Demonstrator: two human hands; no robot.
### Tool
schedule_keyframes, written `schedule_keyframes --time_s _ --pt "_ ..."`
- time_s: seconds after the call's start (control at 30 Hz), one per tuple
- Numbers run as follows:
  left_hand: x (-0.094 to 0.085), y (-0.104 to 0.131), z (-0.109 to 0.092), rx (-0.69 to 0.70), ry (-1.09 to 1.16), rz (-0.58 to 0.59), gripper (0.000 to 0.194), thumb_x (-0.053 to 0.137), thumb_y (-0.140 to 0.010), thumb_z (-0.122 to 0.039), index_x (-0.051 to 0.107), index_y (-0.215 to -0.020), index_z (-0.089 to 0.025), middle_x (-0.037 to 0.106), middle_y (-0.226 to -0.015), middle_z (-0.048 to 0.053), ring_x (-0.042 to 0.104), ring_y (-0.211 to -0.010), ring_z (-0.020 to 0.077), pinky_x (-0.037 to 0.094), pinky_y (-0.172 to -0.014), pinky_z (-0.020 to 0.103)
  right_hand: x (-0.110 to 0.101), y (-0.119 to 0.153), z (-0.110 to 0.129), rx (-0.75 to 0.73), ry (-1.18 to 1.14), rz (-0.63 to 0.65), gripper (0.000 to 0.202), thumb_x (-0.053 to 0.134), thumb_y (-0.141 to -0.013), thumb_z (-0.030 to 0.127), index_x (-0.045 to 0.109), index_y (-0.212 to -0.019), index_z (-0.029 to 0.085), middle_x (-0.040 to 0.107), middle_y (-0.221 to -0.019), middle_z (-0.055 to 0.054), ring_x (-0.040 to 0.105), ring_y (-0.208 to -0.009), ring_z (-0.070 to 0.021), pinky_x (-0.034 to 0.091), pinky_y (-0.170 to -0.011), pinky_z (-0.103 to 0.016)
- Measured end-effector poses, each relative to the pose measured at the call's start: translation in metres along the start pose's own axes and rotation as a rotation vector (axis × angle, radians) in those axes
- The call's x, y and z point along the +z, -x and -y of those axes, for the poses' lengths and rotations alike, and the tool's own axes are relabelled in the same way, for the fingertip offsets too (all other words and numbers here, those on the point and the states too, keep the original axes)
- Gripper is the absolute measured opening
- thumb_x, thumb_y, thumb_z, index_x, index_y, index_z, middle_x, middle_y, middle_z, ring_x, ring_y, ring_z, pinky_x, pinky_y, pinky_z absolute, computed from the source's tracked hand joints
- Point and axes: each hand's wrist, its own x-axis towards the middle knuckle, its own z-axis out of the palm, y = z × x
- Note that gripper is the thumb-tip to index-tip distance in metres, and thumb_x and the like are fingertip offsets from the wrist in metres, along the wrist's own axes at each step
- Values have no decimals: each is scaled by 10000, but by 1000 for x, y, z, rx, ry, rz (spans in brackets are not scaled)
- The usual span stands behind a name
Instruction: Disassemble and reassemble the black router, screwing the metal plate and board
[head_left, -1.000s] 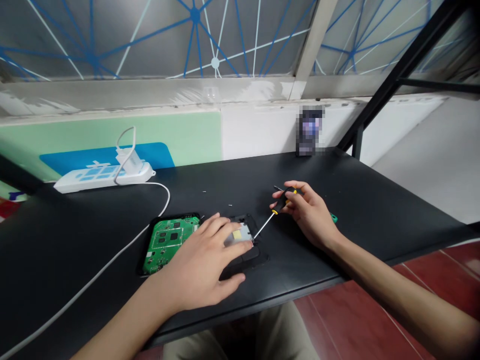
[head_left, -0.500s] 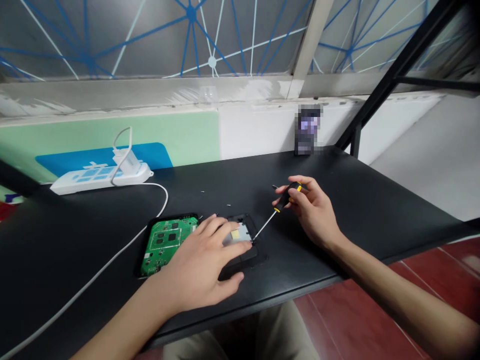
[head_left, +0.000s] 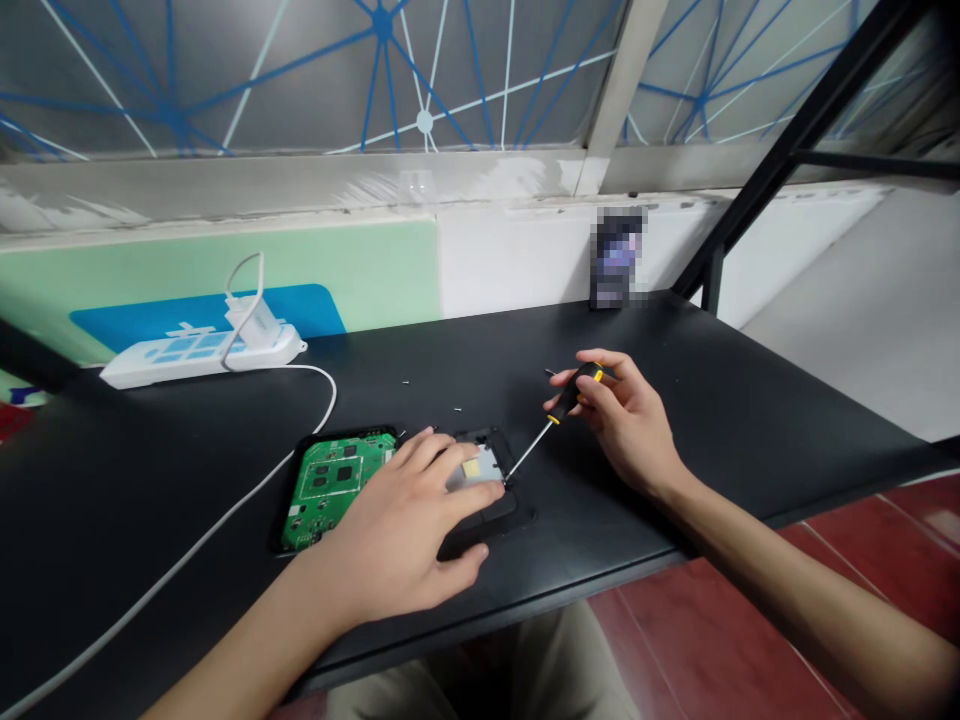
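Observation:
My right hand (head_left: 634,425) grips a black and yellow screwdriver (head_left: 574,393), its shaft slanting down to the left. The tip meets the right edge of a black plastic cover (head_left: 491,512) that carries a silver metal plate (head_left: 489,462) with a yellowish pad. Across this cover lies my left hand (head_left: 412,525), palm down with fingers spread, the index fingertip close to the screwdriver tip. Left of it sits a green circuit board (head_left: 330,485) in a black casing, partly hidden by the same hand.
Small screws (head_left: 458,409) lie behind the cover on the black table (head_left: 720,400). A white power strip (head_left: 202,355) with a plugged-in charger (head_left: 253,322) stands at the back left, its white cable (head_left: 225,520) running to the front left. A pixelated upright object (head_left: 616,258) leans at the wall.
Almost nothing differs. Both hands, the screwdriver and the cover keep their places.

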Motion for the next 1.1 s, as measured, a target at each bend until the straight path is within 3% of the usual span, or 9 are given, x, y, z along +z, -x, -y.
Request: schedule_keyframes --time_s 0.9,1.1 --pt "-2 -1 -1 -1 -2 -11 403 655 -873 -372 644 -1272 -317 561 -1375 59 486 -1253 321 309 -1166 591 1 2 4 -4 -2 8 282 710 -863 363 572 -1088 264 743 -907 23 754 -721 -140 521 -621 -248" --pt "-1 0 0 -13 -6 -8 425 657 -867 -375 633 -1290 -328 559 -1377 54 478 -1257 330 319 -1157 592 0 -1 6 -26 -1 94 279 670 -904 358 559 -1148 278 738 -981 4 756 -762 -154 574 -688 -288"
